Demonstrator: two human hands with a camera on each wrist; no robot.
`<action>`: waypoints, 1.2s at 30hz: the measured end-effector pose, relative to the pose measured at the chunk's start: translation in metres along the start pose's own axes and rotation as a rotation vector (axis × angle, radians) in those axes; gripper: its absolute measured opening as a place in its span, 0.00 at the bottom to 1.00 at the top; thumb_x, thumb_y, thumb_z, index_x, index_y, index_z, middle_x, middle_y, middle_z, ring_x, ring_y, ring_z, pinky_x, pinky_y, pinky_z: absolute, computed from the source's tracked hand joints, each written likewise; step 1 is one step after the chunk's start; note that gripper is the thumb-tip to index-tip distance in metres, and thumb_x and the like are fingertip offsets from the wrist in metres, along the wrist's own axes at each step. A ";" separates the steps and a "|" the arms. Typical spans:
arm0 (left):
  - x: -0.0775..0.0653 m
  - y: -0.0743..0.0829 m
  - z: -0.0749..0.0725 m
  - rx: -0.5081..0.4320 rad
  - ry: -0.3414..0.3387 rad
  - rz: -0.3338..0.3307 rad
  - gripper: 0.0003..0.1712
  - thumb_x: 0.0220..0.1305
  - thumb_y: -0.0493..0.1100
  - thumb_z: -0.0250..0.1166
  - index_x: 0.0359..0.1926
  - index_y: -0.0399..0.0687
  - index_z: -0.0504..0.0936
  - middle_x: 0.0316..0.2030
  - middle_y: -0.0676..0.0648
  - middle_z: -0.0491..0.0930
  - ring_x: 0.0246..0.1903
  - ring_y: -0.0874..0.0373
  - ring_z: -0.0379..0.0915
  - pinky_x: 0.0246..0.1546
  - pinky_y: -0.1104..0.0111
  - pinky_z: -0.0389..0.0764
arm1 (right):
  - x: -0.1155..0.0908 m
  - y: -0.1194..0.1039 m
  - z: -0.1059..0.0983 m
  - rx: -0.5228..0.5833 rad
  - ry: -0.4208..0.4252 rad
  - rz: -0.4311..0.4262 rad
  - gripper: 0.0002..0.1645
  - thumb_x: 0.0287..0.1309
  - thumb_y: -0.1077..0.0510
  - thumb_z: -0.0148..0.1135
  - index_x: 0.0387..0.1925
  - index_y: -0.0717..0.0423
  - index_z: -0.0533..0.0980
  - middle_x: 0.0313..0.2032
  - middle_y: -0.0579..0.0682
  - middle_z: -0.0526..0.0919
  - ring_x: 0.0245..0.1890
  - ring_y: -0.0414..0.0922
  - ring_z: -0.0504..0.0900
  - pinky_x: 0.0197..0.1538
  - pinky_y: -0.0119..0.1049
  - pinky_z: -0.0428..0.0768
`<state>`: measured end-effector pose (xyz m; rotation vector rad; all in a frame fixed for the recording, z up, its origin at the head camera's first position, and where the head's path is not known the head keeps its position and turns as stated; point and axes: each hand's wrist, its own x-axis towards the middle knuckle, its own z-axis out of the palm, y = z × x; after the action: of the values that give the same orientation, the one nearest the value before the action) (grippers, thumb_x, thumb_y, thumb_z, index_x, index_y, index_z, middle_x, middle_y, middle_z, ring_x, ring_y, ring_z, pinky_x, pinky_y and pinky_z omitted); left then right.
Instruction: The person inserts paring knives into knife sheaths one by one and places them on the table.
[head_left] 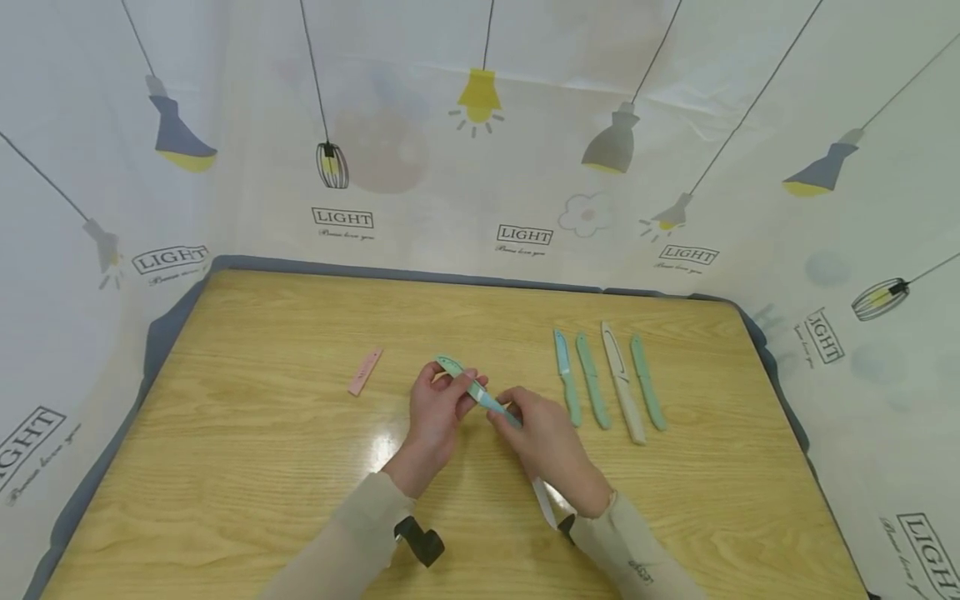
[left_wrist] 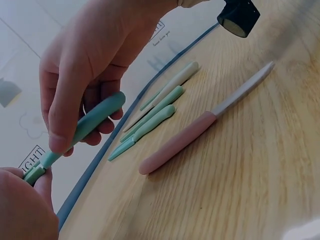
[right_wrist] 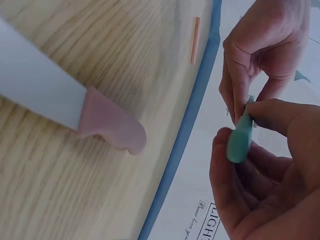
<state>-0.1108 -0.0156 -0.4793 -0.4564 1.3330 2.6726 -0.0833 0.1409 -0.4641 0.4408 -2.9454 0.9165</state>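
Note:
A small knife with a teal handle (left_wrist: 97, 117) is held between both hands in front of the person. My left hand (head_left: 437, 412) pinches its green sheath (head_left: 452, 367) between thumb and fingers. My right hand (head_left: 551, 437) grips the handle, thumb along it in the left wrist view. Between the hands a light blue stretch of the knife (head_left: 490, 402) shows; how far the blade sits in the sheath cannot be told. Below the right hand a pink-handled knife (left_wrist: 180, 142) lies bare on the table; in the head view the hand hides its handle.
Right of the hands several knives lie side by side: green-handled ones (head_left: 592, 379) and a longer cream one (head_left: 622, 383). A pink sheath (head_left: 365, 372) lies to the left. The wooden table (head_left: 262, 333) has patterned white sheeting (head_left: 435, 225) around it.

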 end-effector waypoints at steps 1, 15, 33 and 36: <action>0.000 -0.001 0.000 0.001 0.001 -0.001 0.27 0.62 0.30 0.63 0.58 0.27 0.62 0.39 0.38 0.76 0.43 0.44 0.81 0.48 0.63 0.81 | 0.000 0.000 0.000 -0.044 0.015 -0.016 0.15 0.61 0.47 0.62 0.39 0.54 0.81 0.25 0.38 0.76 0.21 0.34 0.70 0.23 0.27 0.73; 0.001 -0.002 -0.004 0.084 -0.047 -0.050 0.27 0.61 0.31 0.63 0.60 0.30 0.65 0.53 0.33 0.74 0.52 0.45 0.75 0.59 0.56 0.73 | 0.001 0.019 -0.006 -0.152 -0.014 0.091 0.15 0.62 0.51 0.60 0.38 0.60 0.81 0.29 0.47 0.78 0.22 0.38 0.73 0.21 0.28 0.75; 0.004 0.011 -0.023 0.135 -0.007 -0.027 0.21 0.63 0.30 0.61 0.56 0.31 0.67 0.42 0.45 0.76 0.40 0.57 0.78 0.59 0.52 0.73 | 0.030 0.053 -0.007 -0.352 -0.020 0.140 0.28 0.64 0.55 0.58 0.09 0.52 0.63 0.07 0.44 0.63 0.07 0.38 0.61 0.08 0.28 0.61; 0.004 0.011 -0.027 0.134 -0.010 -0.025 0.22 0.62 0.30 0.61 0.56 0.31 0.67 0.42 0.46 0.76 0.40 0.57 0.77 0.60 0.51 0.71 | 0.033 0.056 -0.004 -0.377 -0.029 0.146 0.28 0.64 0.55 0.58 0.09 0.52 0.63 0.06 0.44 0.62 0.07 0.38 0.60 0.08 0.28 0.60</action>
<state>-0.1111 -0.0442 -0.4873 -0.4400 1.4816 2.5417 -0.1306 0.1785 -0.4876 0.2252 -3.1066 0.3446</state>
